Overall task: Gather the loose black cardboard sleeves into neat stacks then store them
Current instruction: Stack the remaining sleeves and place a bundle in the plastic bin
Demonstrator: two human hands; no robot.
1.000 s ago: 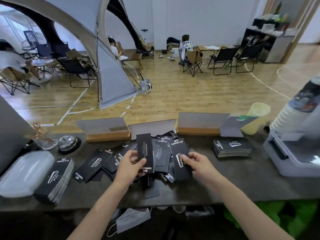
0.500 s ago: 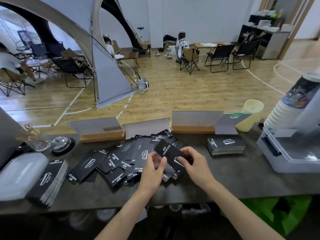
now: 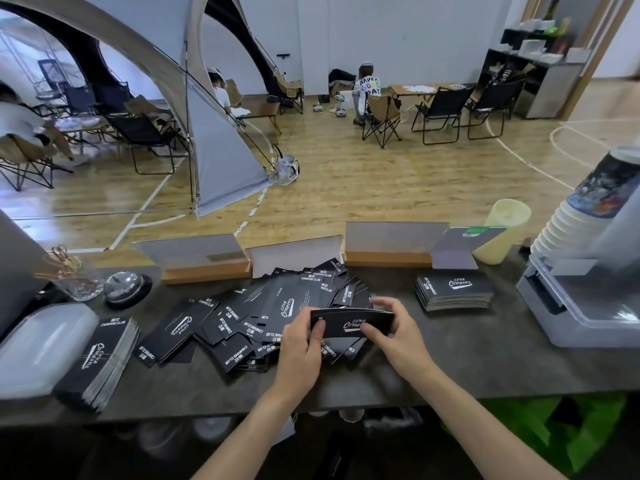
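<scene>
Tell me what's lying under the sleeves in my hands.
The loose pile spreads beneath the held sleeves on the counter. Whatever lies directly below is covered by them, the left hand and the right hand.

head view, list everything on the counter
loose sleeves: many, black, spread mid-counter
held sleeves: few, black, between both hands
left stack: one, black, counter left
right stack: one, black, counter right
bell: one, silver, back left
jar: one, clear, left of bell
tray: one, white, far left
signs: several, grey, back edge
yellow cup: one, pale yellow, back right
tub: one, clear, far right
cup stack: one, white, by tub
left hand: pinches held sleeves' left end
right hand: pinches their right end
</scene>
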